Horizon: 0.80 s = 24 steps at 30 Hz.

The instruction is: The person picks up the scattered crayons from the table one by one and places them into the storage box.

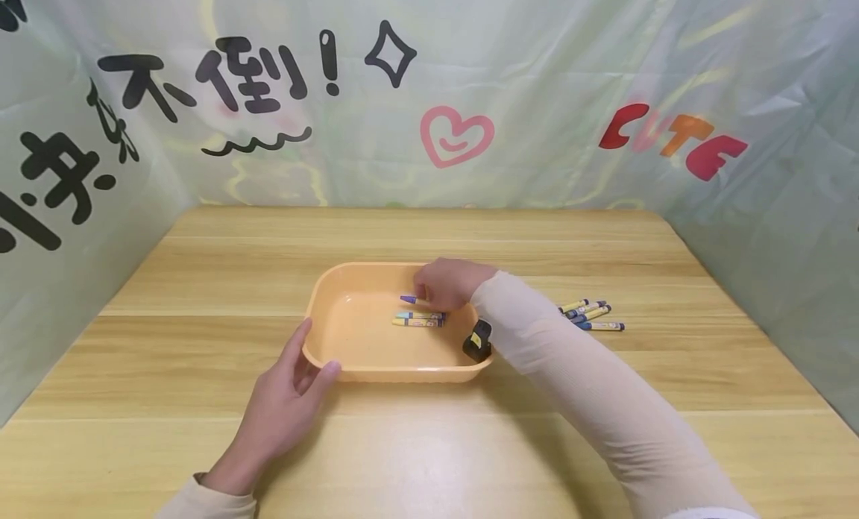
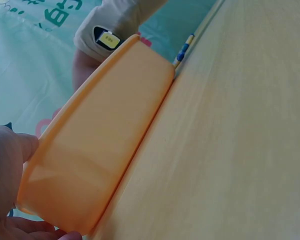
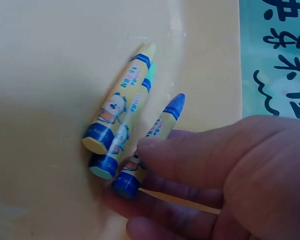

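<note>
Just below the centre of the head view, within the walls of the orange tray (image 1: 356,336), the right hand (image 1: 452,282) pinched a blue-violet crayon (image 3: 162,124), thumb laid across the paper label toward the blunt end and fingers underneath, the gap between them no wider than the stick. Its coloured tip pointed to the top of the right wrist view, free of the grasp; whether its underside met the tray floor could not be told. Beside it, left of the middle of that view, a yellow crayon (image 3: 115,107) and a pale green crayon (image 3: 122,142) lay side by side. Such a stick was probably very light, stiff but brittle, likely to snap if bent, with a waxy tip that might smear or slide under the skin. The paper wrapper looked the better place for a hold, with gentle pressure, since a round body could easily roll. At the lower left of the head view, the left hand (image 1: 285,400) held the tray's near corner between thumb and fingers; the thin-looking wall seemed light and slightly flexible, and the rim a sound grip. Toward the right of that frame, more crayons (image 1: 590,315) lay heaped on the wooden table (image 1: 671,385).
</note>
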Each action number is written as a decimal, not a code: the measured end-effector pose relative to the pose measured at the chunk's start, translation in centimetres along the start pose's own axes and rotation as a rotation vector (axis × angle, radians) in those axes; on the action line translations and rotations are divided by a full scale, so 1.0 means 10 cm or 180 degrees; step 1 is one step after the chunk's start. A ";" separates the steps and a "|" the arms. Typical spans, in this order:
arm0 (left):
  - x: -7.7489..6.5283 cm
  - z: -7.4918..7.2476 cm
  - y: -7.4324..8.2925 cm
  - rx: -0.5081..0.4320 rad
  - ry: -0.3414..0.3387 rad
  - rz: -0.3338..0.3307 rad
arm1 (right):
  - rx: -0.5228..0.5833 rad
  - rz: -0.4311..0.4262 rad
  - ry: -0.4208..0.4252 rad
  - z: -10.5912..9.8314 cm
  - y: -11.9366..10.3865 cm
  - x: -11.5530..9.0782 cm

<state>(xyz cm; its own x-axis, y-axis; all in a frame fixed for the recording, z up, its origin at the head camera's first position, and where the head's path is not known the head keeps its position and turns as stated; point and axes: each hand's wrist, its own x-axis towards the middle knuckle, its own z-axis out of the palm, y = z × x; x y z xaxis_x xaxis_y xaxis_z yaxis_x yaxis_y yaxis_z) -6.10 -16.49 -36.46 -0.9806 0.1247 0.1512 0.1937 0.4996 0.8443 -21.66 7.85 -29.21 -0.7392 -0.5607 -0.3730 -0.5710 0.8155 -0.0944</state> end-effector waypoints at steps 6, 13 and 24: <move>0.00 0.00 0.00 -0.0014 -0.0010 -0.0006 | -0.0074 -0.0003 -0.0016 0.02 -0.02 0.01; 0.00 0.00 0.00 -0.0017 0.0007 0.0002 | -0.0125 -0.0006 0.0010 0.03 -0.03 0.02; 0.00 0.00 0.00 0.0025 0.0018 0.0009 | -0.0110 0.0007 0.0036 0.01 -0.03 -0.01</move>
<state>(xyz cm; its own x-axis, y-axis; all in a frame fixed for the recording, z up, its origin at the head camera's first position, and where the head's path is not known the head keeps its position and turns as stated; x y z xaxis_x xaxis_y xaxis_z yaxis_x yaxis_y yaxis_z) -6.05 -16.47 -36.45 -0.9802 0.1214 0.1566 0.1968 0.5061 0.8397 -21.38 7.66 -29.25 -0.7443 -0.5607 -0.3628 -0.5813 0.8114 -0.0614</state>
